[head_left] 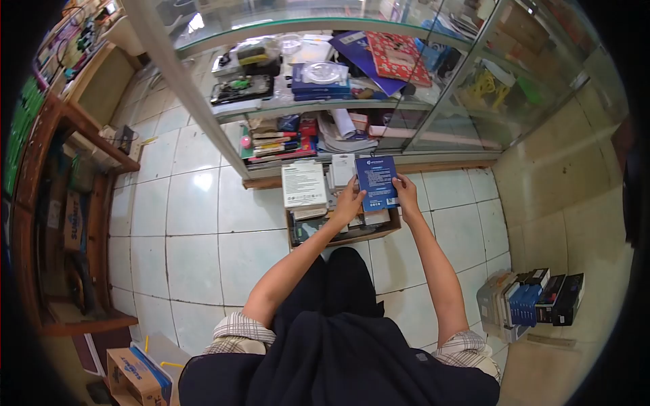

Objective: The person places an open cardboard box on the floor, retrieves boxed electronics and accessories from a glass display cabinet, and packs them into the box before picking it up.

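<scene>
A flat dark blue box (376, 179) with white print is held up between both hands, over a cardboard box (365, 237) on the floor. My left hand (348, 205) grips its left edge, the thumb on the printed face. At the right edge, my right hand (406, 197) closes on it in the same way. Beside them, a white box (304, 184) with printed text rests at the left of the cardboard box. A smaller white box (343, 168) stands just left of the blue one. Other small boxes fill the cardboard box, partly hidden by my hands.
Ahead stands a glass display cabinet with shelves (284, 107) of boxes, books and pens. A wooden cabinet (34, 203) is at the left, and a cardboard carton (139, 379) at the lower left. Several stacked boxes (525, 304) lie by the right wall. White tiles (193, 240) cover the floor.
</scene>
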The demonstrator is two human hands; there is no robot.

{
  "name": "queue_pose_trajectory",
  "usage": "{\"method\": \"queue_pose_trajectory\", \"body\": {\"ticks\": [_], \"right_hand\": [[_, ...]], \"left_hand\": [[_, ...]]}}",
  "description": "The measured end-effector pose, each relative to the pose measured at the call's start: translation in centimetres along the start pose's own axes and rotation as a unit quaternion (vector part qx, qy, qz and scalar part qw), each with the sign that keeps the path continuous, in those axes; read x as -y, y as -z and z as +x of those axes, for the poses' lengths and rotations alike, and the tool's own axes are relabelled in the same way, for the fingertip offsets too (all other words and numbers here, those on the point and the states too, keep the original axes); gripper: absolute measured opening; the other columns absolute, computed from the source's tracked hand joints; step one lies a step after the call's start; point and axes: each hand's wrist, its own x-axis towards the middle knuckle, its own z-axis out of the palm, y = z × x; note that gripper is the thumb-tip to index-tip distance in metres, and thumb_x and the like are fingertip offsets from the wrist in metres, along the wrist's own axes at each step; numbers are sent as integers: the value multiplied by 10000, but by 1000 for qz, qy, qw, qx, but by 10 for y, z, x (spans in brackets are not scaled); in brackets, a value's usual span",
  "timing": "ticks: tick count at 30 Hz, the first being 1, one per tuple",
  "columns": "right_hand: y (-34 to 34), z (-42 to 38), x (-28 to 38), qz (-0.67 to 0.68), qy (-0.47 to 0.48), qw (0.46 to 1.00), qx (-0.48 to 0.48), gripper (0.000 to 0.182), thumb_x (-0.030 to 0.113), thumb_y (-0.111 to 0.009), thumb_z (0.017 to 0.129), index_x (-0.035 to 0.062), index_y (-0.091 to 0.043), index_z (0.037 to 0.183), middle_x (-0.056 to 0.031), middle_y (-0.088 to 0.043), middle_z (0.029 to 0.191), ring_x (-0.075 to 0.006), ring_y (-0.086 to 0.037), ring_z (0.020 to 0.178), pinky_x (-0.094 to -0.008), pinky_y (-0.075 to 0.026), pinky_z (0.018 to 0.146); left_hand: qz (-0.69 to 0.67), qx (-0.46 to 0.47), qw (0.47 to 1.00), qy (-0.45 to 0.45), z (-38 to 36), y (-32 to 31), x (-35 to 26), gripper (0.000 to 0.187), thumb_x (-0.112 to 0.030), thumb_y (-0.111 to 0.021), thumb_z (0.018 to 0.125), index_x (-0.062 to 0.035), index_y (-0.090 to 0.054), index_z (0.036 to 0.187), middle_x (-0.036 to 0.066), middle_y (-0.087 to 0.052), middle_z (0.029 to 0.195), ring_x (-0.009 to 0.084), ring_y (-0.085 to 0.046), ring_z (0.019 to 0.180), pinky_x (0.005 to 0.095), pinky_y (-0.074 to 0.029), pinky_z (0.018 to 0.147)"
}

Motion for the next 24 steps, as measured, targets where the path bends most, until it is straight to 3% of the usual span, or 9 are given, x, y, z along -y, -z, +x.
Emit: {"method": "queue_pose_trajectory", "body": {"ticks": [3, 7, 9, 11, 13, 14, 18, 21, 24], "right_hand": [[9, 23, -13, -1, 11, 999, -40, 326, 183, -526, 836, -9, -508, 1100, -97, -591, 867, -146, -548, 777, -249, -423, 696], [10, 45, -27, -40, 39, 998, -40, 311, 166, -527, 830, 2, -521, 1094, -118, -588, 900, -157, -559, 762, -258, -432, 691], [4, 58, -45, -141, 76, 987, -26, 364, 148, -545, 805, -6, -492, 1130, -72, -576, 872, -121, -514, 768, -228, -395, 723], [1, 70, -71, -198, 69, 978, -14, 426, 165, -585, 770, 3, -480, 1149, -107, -548, 948, -183, -488, 862, -272, -383, 780], [-9, 53, -58, -361, 58, 926, -94, 477, 200, -617, 743, 15, -475, 1159, -152, -471, 1061, -273, -401, 988, -353, -338, 860], [-9, 57, -64, -319, 44, 944, -77, 516, 228, -639, 720, 40, -472, 1171, -183, -391, 1130, -336, -309, 1053, -411, -278, 909], [-10, 53, -53, -349, 52, 932, -80, 508, 246, -626, 734, 53, -469, 1177, -185, -406, 1114, -337, -320, 1048, -401, -285, 906], [-4, 62, -26, -359, 134, 916, -117, 475, 233, -619, 730, 83, -485, 1160, -162, -397, 1100, -320, -350, 1030, -411, -327, 872], [3, 48, 69, -304, 339, 890, -30, 328, 200, -563, 782, 85, -527, 1087, -152, -415, 1078, -287, -402, 1015, -378, -340, 867]], "left_hand": [[3, 4, 999, 47, 16, -11, -21, 537, -82, -504, 830, 5, -246, 1293, 152, -573, 958, 156, -576, 752, 259, -450, 678], [35, -24, 999, -29, 42, -26, 19, 557, -29, -522, 799, 49, -244, 1275, 205, -443, 1109, 222, -534, 895, 294, -434, 794], [201, -80, 969, -120, 38, -29, 28, 553, 6, -506, 776, 80, -244, 1258, 243, -314, 1202, 312, -425, 1039, 336, -370, 895], [242, -79, 958, -133, 28, -33, 19, 562, 2, -517, 749, 102, -257, 1236, 253, -301, 1211, 340, -388, 1046, 367, -347, 906], [282, -74, 945, -148, 26, -42, 21, 571, -1, -529, 721, 124, -269, 1214, 263, -288, 1220, 369, -351, 1052, 399, -323, 917], [320, -75, 934, -138, 26, -47, 25, 577, 6, -526, 723, 125, -260, 1220, 265, -266, 1236, 378, -315, 1077, 405, -304, 933], [373, -80, 910, -164, 25, -45, 18, 596, -13, -559, 698, 102, -288, 1216, 250, -276, 1243, 398, -313, 1071, 434, -278, 945], [278, -66, 932, -224, 17, -14, -54, 589, -47, -572, 710, 68, -301, 1220, 235, -268, 1249, 392, -292, 1093, 431, -261, 955], [259, -99, 911, -305, 8, 39, -133, 567, -112, -597, 729, -47, -346, 1233, 173, -268, 1274, 342, -253, 1174, 410, -219, 986]]}}
